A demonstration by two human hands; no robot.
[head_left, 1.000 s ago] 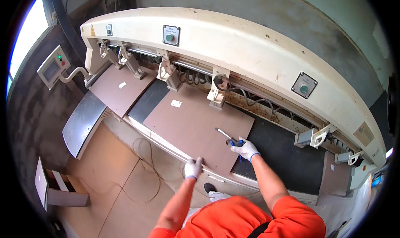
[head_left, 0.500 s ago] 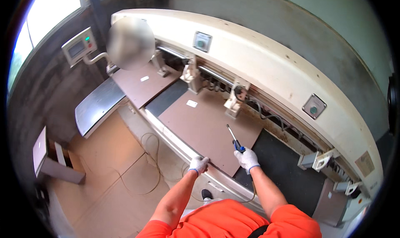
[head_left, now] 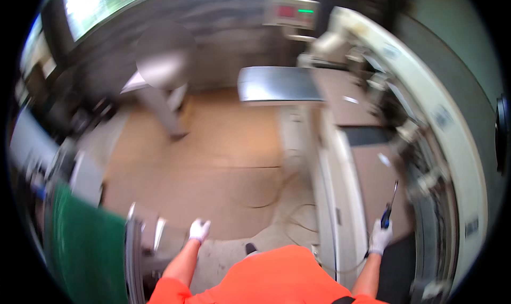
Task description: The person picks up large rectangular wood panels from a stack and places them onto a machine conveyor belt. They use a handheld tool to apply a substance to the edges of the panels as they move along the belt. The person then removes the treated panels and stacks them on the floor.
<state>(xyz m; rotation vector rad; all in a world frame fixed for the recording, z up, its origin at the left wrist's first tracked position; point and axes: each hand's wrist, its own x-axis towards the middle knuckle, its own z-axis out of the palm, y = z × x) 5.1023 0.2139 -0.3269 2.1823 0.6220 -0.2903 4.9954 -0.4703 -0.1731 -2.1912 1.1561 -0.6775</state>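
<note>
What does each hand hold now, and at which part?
The right hand holds a screwdriver by its blue handle, with the metal shaft pointing away. The left hand holds nothing; it hangs free above the floor.

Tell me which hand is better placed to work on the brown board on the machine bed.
Right. The right hand already grips the blue-handled screwdriver, its shaft over the brown board. The left hand hangs empty over the floor, away from the machine.
</note>
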